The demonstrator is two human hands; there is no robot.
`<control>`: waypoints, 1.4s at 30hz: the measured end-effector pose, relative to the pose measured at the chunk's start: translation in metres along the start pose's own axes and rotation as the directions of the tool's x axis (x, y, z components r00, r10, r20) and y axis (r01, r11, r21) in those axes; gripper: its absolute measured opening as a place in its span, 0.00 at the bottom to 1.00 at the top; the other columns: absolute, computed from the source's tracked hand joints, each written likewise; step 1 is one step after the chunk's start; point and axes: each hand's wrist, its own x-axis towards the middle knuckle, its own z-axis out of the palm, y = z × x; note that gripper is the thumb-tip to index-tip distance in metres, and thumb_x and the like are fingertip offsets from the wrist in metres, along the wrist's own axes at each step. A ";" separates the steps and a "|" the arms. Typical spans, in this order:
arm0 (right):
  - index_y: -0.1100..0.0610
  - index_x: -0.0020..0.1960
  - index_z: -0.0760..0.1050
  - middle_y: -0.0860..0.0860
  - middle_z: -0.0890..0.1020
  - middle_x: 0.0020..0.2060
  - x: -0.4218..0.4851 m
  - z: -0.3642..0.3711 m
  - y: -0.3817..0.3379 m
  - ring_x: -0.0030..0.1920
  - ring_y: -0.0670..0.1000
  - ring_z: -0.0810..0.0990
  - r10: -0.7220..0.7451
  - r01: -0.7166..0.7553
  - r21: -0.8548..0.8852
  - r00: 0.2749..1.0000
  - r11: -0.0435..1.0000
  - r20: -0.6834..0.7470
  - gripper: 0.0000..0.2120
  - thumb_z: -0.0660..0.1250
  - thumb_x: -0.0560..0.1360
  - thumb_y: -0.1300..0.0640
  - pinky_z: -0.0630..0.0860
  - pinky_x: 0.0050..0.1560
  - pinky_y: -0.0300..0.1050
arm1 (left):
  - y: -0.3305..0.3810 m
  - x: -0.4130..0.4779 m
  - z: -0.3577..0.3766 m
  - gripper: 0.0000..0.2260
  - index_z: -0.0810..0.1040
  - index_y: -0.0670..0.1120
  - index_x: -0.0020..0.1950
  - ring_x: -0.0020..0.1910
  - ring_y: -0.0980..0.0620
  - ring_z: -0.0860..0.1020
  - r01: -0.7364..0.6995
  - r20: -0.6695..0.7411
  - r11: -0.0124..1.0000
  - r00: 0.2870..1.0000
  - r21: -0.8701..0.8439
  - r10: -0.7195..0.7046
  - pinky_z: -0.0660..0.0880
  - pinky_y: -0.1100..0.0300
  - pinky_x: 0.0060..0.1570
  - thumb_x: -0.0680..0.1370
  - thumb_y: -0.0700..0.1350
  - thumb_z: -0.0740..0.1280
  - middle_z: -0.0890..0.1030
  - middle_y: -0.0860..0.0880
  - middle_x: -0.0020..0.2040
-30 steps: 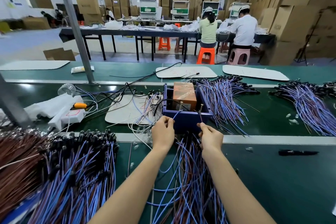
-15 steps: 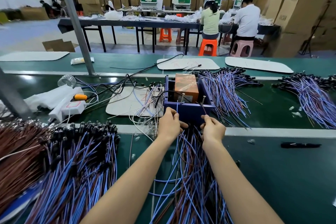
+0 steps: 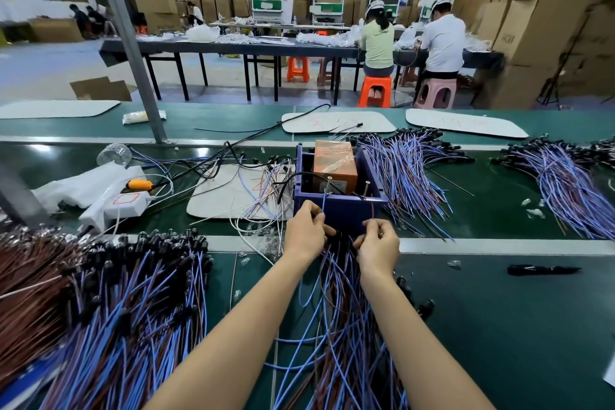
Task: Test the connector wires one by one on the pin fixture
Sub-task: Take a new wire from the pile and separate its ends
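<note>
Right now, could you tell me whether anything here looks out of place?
A clear plastic cup lies tipped on its side by the metal pole, and small clear bits are scattered on the green belt.

Factory assembly hall, with storage in same room. Across near scene, long green belt workbench (image 3: 499,326) runs left to right, second green line behind it. On it, near left and far right, big heaps of thin blue and brown wires with black plug ends (image 3: 126,309). Far side: long dark table (image 3: 233,46), two workers in white caps (image 3: 377,43) seated on orange plastic stool (image 3: 375,90) and pink plastic stool (image 3: 436,91). Along far wall and right, tall stacks of brown cardboard boxes (image 3: 549,27).
</note>
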 end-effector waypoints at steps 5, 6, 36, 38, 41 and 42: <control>0.52 0.42 0.72 0.51 0.76 0.25 0.000 0.002 0.000 0.27 0.49 0.70 -0.013 0.015 -0.079 1.000 0.997 0.026 0.11 0.57 0.82 0.56 0.68 0.36 0.45 | 0.000 0.001 -0.001 0.05 0.70 0.48 0.46 0.31 0.51 0.76 0.002 -0.009 1.000 1.000 0.019 -0.002 0.78 0.50 0.42 0.82 0.41 0.59 0.83 0.49 0.36; 0.53 0.43 0.73 0.51 0.76 0.25 0.000 0.003 0.000 0.27 0.49 0.70 -0.012 0.014 -0.085 0.999 0.996 0.031 0.11 0.57 0.82 0.56 0.67 0.35 0.45 | 0.000 0.002 -0.001 0.06 0.69 0.48 0.45 0.30 0.51 0.75 0.001 -0.008 1.000 1.000 0.030 -0.001 0.78 0.49 0.42 0.82 0.42 0.59 0.83 0.50 0.35; 0.54 0.45 0.77 0.51 0.76 0.27 0.004 0.002 -0.001 0.26 0.47 0.71 0.014 -0.007 -0.099 0.997 0.995 0.070 0.09 0.60 0.81 0.56 0.66 0.25 0.36 | 0.006 0.012 -0.004 0.07 0.75 0.50 0.46 0.47 0.46 0.80 0.023 -0.070 0.967 0.998 0.252 -0.006 0.78 0.50 0.51 0.79 0.50 0.61 0.84 0.49 0.42; 0.54 0.45 0.78 0.51 0.76 0.28 0.003 0.003 -0.001 0.27 0.47 0.72 0.008 -0.001 -0.102 0.998 0.995 0.066 0.09 0.60 0.80 0.56 0.66 0.25 0.35 | 0.006 0.011 -0.003 0.07 0.76 0.50 0.46 0.48 0.45 0.80 0.034 -0.076 0.966 0.997 0.258 -0.015 0.77 0.50 0.51 0.78 0.51 0.61 0.84 0.48 0.44; 0.54 0.46 0.78 0.51 0.76 0.29 0.004 0.003 -0.001 0.28 0.47 0.72 0.011 -0.005 -0.103 0.998 0.995 0.062 0.09 0.60 0.80 0.56 0.66 0.28 0.40 | 0.007 0.011 -0.002 0.08 0.77 0.49 0.47 0.50 0.44 0.80 0.036 -0.080 0.965 0.997 0.261 -0.016 0.77 0.50 0.52 0.78 0.50 0.61 0.84 0.47 0.45; 0.54 0.46 0.78 0.51 0.76 0.29 0.004 0.003 -0.001 0.28 0.47 0.72 0.015 -0.009 -0.108 0.998 0.994 0.063 0.09 0.60 0.80 0.56 0.66 0.28 0.40 | 0.007 0.011 -0.003 0.08 0.77 0.49 0.47 0.50 0.44 0.80 0.034 -0.081 0.965 0.997 0.259 -0.014 0.77 0.50 0.52 0.78 0.50 0.61 0.84 0.47 0.44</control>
